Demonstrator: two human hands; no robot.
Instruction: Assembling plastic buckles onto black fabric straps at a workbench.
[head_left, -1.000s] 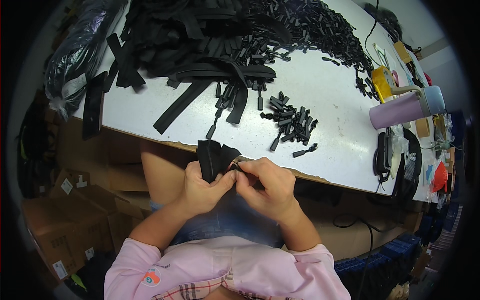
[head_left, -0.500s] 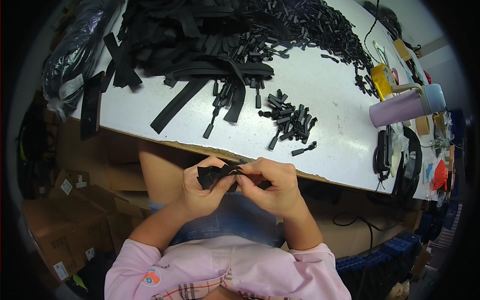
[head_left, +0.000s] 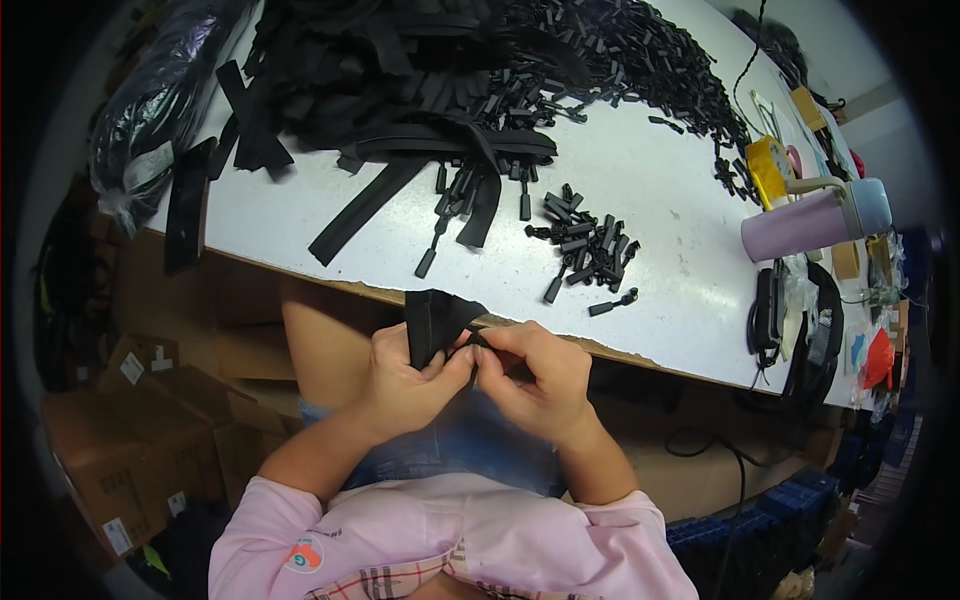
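Over my lap at the table's edge, my left hand [head_left: 412,378] is closed on a black zipper strip [head_left: 432,322], whose wide end stands up beyond the fingers. My right hand [head_left: 540,378] meets it, thumb and fingertips pinched at the strip's other end. Whether a small slider is also between those fingertips is hidden. A small heap of black zipper sliders with long pulls [head_left: 590,245] lies on the white table [head_left: 680,270] beyond my right hand. More black zipper strips [head_left: 370,205] lie ahead of my left hand.
A large mound of sliders [head_left: 640,60] spreads along the far side beside piled black strips [head_left: 350,80]. To the right stand a lilac bottle [head_left: 800,225] and a yellow packet [head_left: 768,170]. A plastic-wrapped bundle [head_left: 150,130] lies far left; cardboard boxes [head_left: 140,450] stand below.
The strip in my left hand has unfolded upward and shows more of its length. Both hands stay close together, still pinching. The view has shifted slightly.
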